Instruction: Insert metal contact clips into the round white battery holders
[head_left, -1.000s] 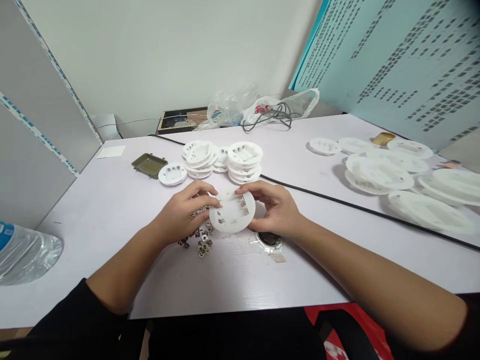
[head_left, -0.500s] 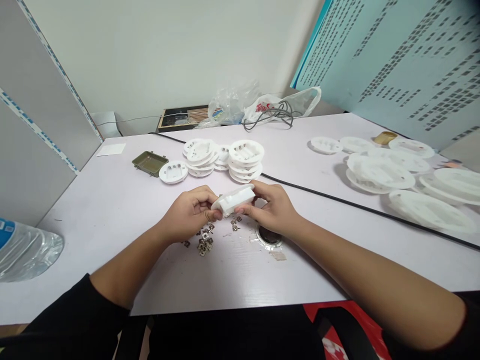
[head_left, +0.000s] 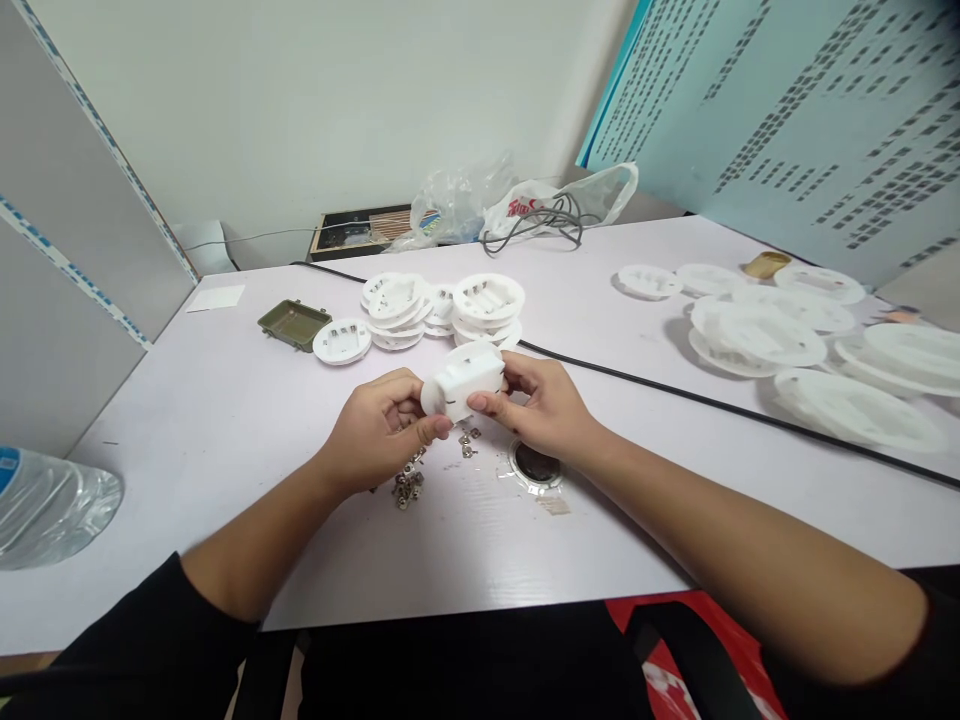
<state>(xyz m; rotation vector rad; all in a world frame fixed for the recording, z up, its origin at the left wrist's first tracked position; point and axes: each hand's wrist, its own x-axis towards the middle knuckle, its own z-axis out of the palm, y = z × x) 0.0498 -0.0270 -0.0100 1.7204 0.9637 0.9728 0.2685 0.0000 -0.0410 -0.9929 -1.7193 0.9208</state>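
White plastic battery holder [head_left: 461,382] between left grip [head_left: 382,425] and right grip [head_left: 544,405]; silver metal clips [head_left: 409,487] below them; olive-green case [head_left: 294,325] ahead-left; black cable [head_left: 675,393] ahead-right; pale teal board [head_left: 787,120], dark block-grid pattern, far ahead-right.

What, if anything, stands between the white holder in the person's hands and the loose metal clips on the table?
The left hand is in the way: it lies between the white plastic battery holder and the main pile of metal clips. Toward the few clips directly below, only the right hand's thumb crosses the gap.
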